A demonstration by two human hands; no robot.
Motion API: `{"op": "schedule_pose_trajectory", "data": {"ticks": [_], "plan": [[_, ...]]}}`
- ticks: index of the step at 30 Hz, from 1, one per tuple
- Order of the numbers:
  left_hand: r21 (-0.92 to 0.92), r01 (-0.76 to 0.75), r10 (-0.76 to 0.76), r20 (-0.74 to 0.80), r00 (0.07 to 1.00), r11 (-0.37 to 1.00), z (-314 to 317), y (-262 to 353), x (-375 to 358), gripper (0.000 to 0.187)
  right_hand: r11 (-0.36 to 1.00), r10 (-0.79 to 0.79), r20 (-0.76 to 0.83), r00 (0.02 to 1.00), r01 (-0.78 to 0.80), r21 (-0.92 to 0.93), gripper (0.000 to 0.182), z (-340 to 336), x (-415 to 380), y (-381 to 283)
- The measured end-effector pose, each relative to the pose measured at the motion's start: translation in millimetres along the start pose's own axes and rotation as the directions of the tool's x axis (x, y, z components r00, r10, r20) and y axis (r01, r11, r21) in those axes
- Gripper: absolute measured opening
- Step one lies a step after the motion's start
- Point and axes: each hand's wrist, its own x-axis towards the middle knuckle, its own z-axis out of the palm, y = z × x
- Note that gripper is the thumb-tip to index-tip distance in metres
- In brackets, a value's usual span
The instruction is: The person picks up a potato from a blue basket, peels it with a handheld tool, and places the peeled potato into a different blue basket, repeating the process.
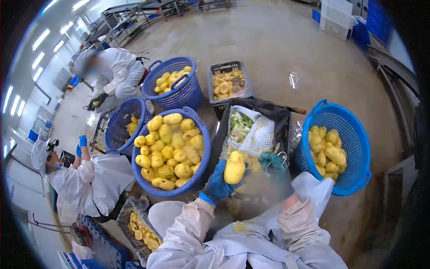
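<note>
My left hand (219, 183), in a blue glove, is closed around a peeled yellow potato (234, 168) held upright in front of me. Close by on the right, my right hand (274, 167), in a dark green glove, has its fingers curled around a small tool with a thin pale loop that looks like a peeler (283, 157); most of it is hidden. Beneath both hands stands a black-lined crate (283, 121) with white netting (256, 133), green scraps (241, 124) and peelings. Mist or lens blur covers the area below my hands.
Purple-blue basket (205, 157) of peeled potatoes to my left; blue basket (362, 139) of duller potatoes to my right. Further baskets (179, 96) and a crate of pieces (226, 67) stand ahead. Two co-workers in white (87, 179) sit at left. A crate of slices (144, 231) is lower left.
</note>
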Motion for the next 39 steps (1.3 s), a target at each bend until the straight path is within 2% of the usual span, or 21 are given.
{"op": "schedule_pose_trajectory", "data": {"ticks": [2,4,6,8,10,12,13,16,17,19,21,22,23,25,26,29,32,33,35,37,39], "plan": [[-0.075,-0.005,0.006,0.006,1.0,0.997,2.0,-18.5,5.5,0.059,0.747,-0.294,0.242,0.925,0.381,-0.545,0.021,5.7,0.3,-20.5],[-0.122,0.058,-0.053,0.042,0.998,0.991,-1.1,-30.7,6.7,0.058,0.886,-0.094,0.176,0.98,0.163,-0.434,0.02,13.3,-1.3,-22.5],[-0.255,0.159,-0.131,0.123,0.984,0.954,-3.2,-39.8,3.6,0.057,0.985,0.128,0.151,0.98,-0.108,-0.135,0.021,37.1,-1.5,-29.2],[-0.248,0.104,-0.081,0.101,0.992,0.963,-0.8,-51.9,-2.3,0.055,0.957,0.017,0.275,0.961,0.064,-0.283,0.022,41.0,0.8,-19.7],[-0.187,0.033,-0.026,0.04,0.999,0.982,-9.2,-61.3,-11.7,0.056,0.987,0.129,0.312,0.941,-0.09,-0.136,0.022,35.0,11.1,1.2],[-0.091,-0.02,0.014,-0.073,0.997,0.996,-22.7,-68.5,-21.6,0.056,0.952,-0.017,0.204,0.979,0.078,-0.297,0.019,19.8,26.8,17.2],[-0.003,-0.068,0.068,-0.091,0.994,0.998,-34.1,-73.7,-26.4,0.055,0.996,0.05,0.042,0.998,-0.047,-0.081,0.018,13.7,34.2,26.3],[0.274,-0.192,0.227,-0.102,0.969,0.942,-70.6,-83.1,-34.2,0.054,1.0,0.0,-0.228,0.974,-0.005,-0.022,0.018,-17.3,49.4,25.8],[0.357,-0.23,0.281,-0.096,0.955,0.905,-78.1,-85.5,-34.5,0.054,0.995,-0.042,-0.17,0.985,0.026,-0.098,0.018,-5.9,41.7,16.1],[0.265,-0.241,0.281,-0.123,0.952,0.934,-62.3,-86.4,-43.1,0.054,0.965,-0.104,-0.052,0.993,0.088,-0.247,0.019,32.1,3.5,-8.7],[-0.086,-0.177,0.164,-0.145,0.976,0.98,-4.0,-72.0,-56.8,0.053,0.984,0.023,0.125,0.992,0.0,-0.18,0.02,50.7,-15.9,3.4],[-0.106,-0.144,0.13,-0.129,0.983,0.984,-5.0,-72.4,-58.6,0.053,0.987,0.081,0.214,0.974,-0.05,-0.15,0.021,53.3,-19.7,11.7],[-0.127,-0.115,0.1,-0.115,0.988,0.985,-8.2,-73.1,-60.8,0.052,0.976,0.004,0.134,0.991,0.025,-0.215,0.023,28.0,5.9,51.0],[-0.135,-0.079,0.068,-0.084,0.994,0.988,-13.0,-72.7,-67.7,0.052,0.904,-0.208,-0.001,0.978,0.192,-0.382,0.021,-4.3,21.9,26.6],[-0.062,-0.09,0.086,-0.066,0.994,0.994,-12.4,-70.7,-73.4,0.052,0.984,-0.098,-0.136,0.986,0.076,-0.159,0.02,-0.7,32.7,15.7],[0.252,-0.158,0.166,-0.01,0.986,0.955,-9.3,-72.1,-82.9,0.055,0.954,-0.137,-0.121,0.983,0.099,-0.283,0.022,18.6,1.2,-10.5],[0.56,-0.233,0.244,0.057,0.968,0.795,-8.3,-80.4,-84.3,0.061,0.988,0.128,0.121,0.984,-0.116,-0.097,0.024,40.6,-29.9,12.6],[0.628,-0.254,0.265,0.079,0.961,0.736,-8.1,-82.1,-85.7,0.064,0.972,-0.064,0.162,0.985,0.098,-0.213,0.025,30.0,-24.0,16.1],[0.745,-0.302,0.309,0.134,0.941,0.595,-7.8,-81.6,-90.1,0.068,0.884,-0.196,0.007,0.981,0.18,-0.431,0.024,-2.8,-7.6,17.0],[0.838,-0.316,0.34,0.168,0.925,0.446,-6.4,-71.4,-87.9,0.07,0.991,-0.029,-0.225,0.974,-0.002,-0.136,0.024,-24.6,14.6,39.9],[0.878,-0.275,0.359,0.129,0.924,0.393,-5.9,-77.3,-86.2,0.071,0.925,-0.224,0.029,0.974,0.221,-0.308,0.023,11.0,-23.1,4.4]]}}
